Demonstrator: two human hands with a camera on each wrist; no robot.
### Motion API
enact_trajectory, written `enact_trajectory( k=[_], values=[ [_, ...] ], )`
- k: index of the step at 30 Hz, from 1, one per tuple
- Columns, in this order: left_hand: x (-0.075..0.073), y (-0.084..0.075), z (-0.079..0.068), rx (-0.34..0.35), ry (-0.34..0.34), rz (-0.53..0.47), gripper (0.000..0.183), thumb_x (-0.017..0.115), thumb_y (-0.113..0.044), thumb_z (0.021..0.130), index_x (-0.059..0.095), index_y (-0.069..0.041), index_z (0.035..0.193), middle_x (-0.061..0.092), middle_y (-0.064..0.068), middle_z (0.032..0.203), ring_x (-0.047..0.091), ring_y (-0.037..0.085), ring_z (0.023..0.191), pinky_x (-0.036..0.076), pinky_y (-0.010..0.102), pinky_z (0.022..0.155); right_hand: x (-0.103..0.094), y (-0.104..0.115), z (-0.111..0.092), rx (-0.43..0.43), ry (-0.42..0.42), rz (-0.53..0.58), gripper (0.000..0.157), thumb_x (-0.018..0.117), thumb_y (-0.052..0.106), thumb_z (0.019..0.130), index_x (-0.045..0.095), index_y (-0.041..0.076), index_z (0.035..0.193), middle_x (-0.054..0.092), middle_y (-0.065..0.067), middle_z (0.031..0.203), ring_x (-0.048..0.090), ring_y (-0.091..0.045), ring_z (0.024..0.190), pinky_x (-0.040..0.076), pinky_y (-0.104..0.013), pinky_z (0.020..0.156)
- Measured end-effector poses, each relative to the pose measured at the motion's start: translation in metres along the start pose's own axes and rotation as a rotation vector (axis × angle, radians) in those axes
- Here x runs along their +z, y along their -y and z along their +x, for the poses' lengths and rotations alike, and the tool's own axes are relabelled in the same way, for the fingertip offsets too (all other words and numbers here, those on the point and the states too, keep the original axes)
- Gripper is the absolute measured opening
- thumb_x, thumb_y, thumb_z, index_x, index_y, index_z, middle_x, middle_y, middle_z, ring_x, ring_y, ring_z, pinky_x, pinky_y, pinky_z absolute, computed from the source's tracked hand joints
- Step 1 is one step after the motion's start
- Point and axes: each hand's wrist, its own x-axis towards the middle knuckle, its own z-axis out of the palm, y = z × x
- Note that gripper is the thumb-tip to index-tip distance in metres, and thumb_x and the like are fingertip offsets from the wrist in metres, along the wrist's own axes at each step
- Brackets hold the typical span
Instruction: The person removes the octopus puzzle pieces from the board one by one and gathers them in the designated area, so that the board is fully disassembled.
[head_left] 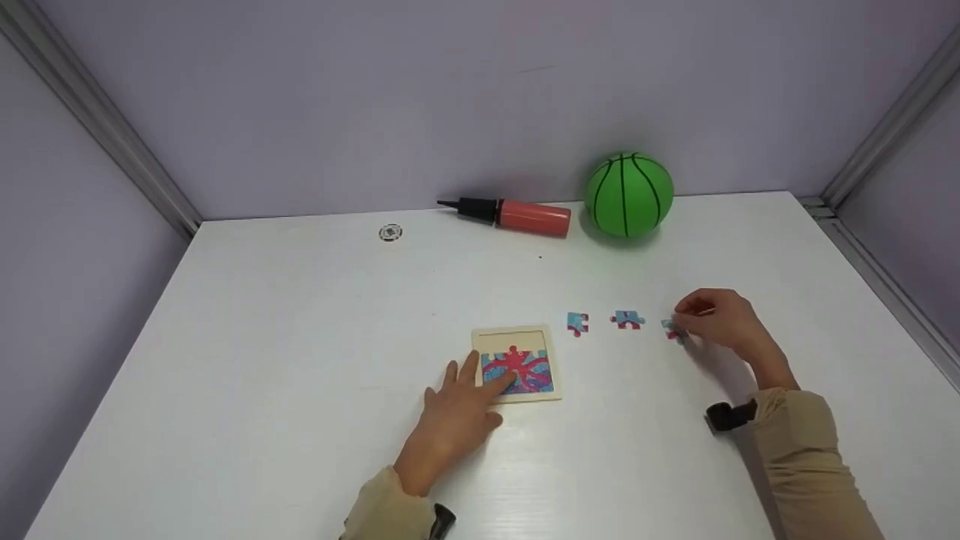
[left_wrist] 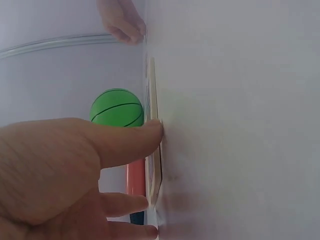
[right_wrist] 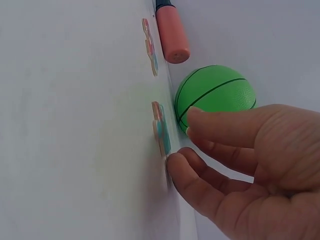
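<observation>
My left hand (head_left: 456, 414) lies over the lower left of a square wooden puzzle board (head_left: 514, 337). One finger rests on its assembled pink and blue pieces (head_left: 536, 364), another at the left rim. In the left wrist view the thumb (left_wrist: 132, 142) overlaps the board's edge. Farther right, my right hand (head_left: 718, 321) has loosely bent fingers at a blue and pink puzzle piece (head_left: 668, 327), partly hiding it. In the right wrist view a gap shows between the thumb (right_wrist: 220, 125) and the lower fingertip (right_wrist: 177, 167), which is at table level by that piece.
Two more puzzle pieces lie apart between the board and my right hand: a left one (head_left: 577, 323) and a middle one (head_left: 628, 320). Along the back wall are a red and black pump (head_left: 534, 217), a green ball (head_left: 628, 196) and a round printed mark (head_left: 391, 232).
</observation>
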Motion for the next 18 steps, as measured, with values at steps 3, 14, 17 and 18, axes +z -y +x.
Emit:
enact_trajectory(
  k=[3,14,17,18],
  values=[
    [0.000,0.001,-0.007,0.013,0.034,-0.001,0.054,0.067,-0.026,0.089,0.050,-0.024,0.141,0.023,0.021,0.155,0.019,0.049,0.139,0.026,0.072,0.097,0.000,0.005,-0.002,-0.012,-0.007,-0.004,0.029,0.064,0.027,0.091,0.064,0.002,0.107,0.063,-0.014,0.106,0.057,-0.031,0.100,0.046,-0.032,0.073],
    [0.002,0.002,-0.012,0.000,0.070,-0.002,0.057,0.067,-0.030,0.089,0.047,-0.025,0.143,0.020,0.019,0.156,0.014,0.046,0.141,0.021,0.070,0.102,0.024,0.066,-0.006,-0.147,-0.014,0.022,0.019,0.064,0.019,0.092,0.067,0.003,0.102,0.065,-0.014,0.102,0.062,-0.030,0.096,0.051,-0.035,0.072],
    [0.002,0.002,-0.010,0.005,0.073,0.002,0.058,0.067,-0.031,0.089,0.047,-0.025,0.143,0.020,0.019,0.156,0.014,0.046,0.141,0.021,0.070,0.101,0.046,0.088,-0.003,-0.223,0.026,0.011,0.013,0.066,0.015,0.090,0.068,0.005,0.098,0.066,-0.011,0.097,0.062,-0.027,0.092,0.052,-0.038,0.076],
    [0.002,0.002,-0.009,0.009,0.072,0.008,0.058,0.067,-0.031,0.089,0.047,-0.026,0.143,0.020,0.019,0.156,0.015,0.047,0.141,0.022,0.070,0.101,0.054,0.094,-0.002,-0.258,0.049,0.004,0.012,0.066,0.014,0.089,0.068,0.005,0.097,0.066,-0.010,0.095,0.063,-0.026,0.091,0.051,-0.038,0.079]
  ],
)
